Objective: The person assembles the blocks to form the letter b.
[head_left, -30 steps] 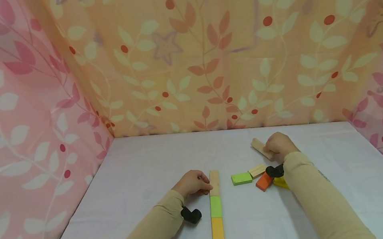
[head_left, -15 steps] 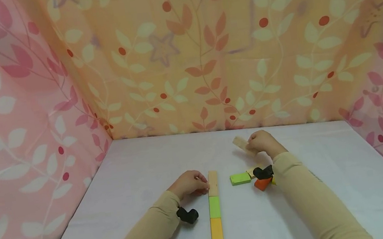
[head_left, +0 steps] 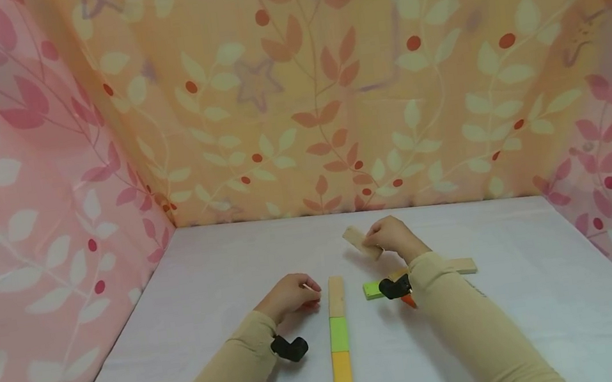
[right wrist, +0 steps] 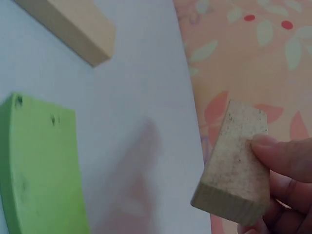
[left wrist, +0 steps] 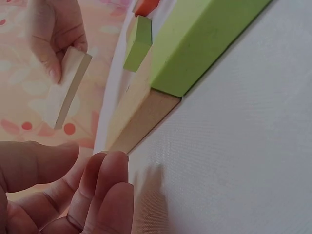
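My right hand pinches a plain wooden block between thumb and fingers, raised above the table's far part. In the right wrist view the thumb lies on the broad face of this wooden block. Three blocks form a straight line end to end: plain wood farthest, green in the middle, yellow-orange nearest. Just left of the plain end, my left hand holds nothing, its fingers loosely bent. In the left wrist view, its fingertips are close to the plain block.
Right of the line lie loose blocks: a green one, an orange-red one and a plain one, partly covered by the right wrist and sleeve. Patterned cloth walls in the white table at back and sides.
My right hand has carried the plain block leftward across the far part of the table. My left hand has drawn slightly away from the line's plain block. The line stays together.
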Action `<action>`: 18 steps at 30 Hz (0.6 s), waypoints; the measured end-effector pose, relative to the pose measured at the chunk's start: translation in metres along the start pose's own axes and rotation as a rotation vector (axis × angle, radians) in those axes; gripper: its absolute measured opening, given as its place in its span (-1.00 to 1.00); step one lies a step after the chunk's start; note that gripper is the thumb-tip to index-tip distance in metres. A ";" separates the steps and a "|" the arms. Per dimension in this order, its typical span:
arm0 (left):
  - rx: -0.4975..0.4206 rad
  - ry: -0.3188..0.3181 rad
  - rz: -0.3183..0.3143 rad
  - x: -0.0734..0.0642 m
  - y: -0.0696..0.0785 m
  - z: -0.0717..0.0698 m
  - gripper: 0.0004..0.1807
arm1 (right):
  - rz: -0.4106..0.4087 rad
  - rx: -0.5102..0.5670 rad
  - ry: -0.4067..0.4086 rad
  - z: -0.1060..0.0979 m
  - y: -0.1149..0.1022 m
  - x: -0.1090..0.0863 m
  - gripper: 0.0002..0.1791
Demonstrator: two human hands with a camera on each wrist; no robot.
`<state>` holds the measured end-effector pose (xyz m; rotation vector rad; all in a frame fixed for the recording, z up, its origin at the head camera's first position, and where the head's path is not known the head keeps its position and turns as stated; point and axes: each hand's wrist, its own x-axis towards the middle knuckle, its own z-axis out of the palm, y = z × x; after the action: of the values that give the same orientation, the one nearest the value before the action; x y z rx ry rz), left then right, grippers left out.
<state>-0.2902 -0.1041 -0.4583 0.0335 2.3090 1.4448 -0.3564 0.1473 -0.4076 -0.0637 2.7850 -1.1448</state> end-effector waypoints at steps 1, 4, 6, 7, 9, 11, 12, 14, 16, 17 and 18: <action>-0.009 -0.004 -0.002 -0.001 0.000 0.000 -0.87 | 0.001 0.012 0.001 0.003 -0.002 0.000 -0.84; -0.023 -0.012 0.004 -0.002 0.000 -0.001 -0.87 | 0.002 0.071 -0.010 0.011 -0.006 -0.001 -0.86; -0.032 -0.009 0.007 -0.003 0.000 -0.003 -0.86 | 0.005 0.105 -0.018 0.016 -0.009 -0.001 -0.87; -0.036 -0.007 0.009 -0.003 0.000 -0.003 -0.86 | 0.008 0.114 -0.022 0.018 -0.010 -0.001 -0.88; -0.045 -0.006 0.007 -0.004 0.001 -0.004 -0.86 | 0.003 0.117 -0.027 0.021 -0.012 -0.001 -0.89; -0.051 -0.010 0.005 -0.005 0.001 -0.004 -0.85 | -0.003 0.105 -0.028 0.024 -0.014 -0.002 -0.89; -0.052 -0.013 0.002 -0.006 0.001 -0.004 -0.85 | -0.005 0.103 -0.028 0.025 -0.015 -0.002 -0.89; -0.050 -0.018 0.001 -0.006 0.002 -0.003 -0.84 | -0.009 0.093 -0.027 0.028 -0.016 -0.002 -0.90; -0.056 -0.019 -0.002 -0.006 0.001 -0.003 -0.84 | -0.012 0.083 -0.025 0.030 -0.017 -0.001 -0.90; -0.056 -0.018 -0.002 -0.007 0.001 -0.003 -0.84 | -0.013 0.080 -0.022 0.031 -0.018 -0.001 -0.89; -0.058 -0.018 -0.003 -0.007 0.001 -0.003 -0.84 | -0.012 0.076 -0.019 0.033 -0.018 -0.001 -0.89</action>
<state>-0.2853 -0.1081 -0.4540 0.0265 2.2511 1.5035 -0.3517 0.1120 -0.4181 -0.0838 2.7250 -1.2446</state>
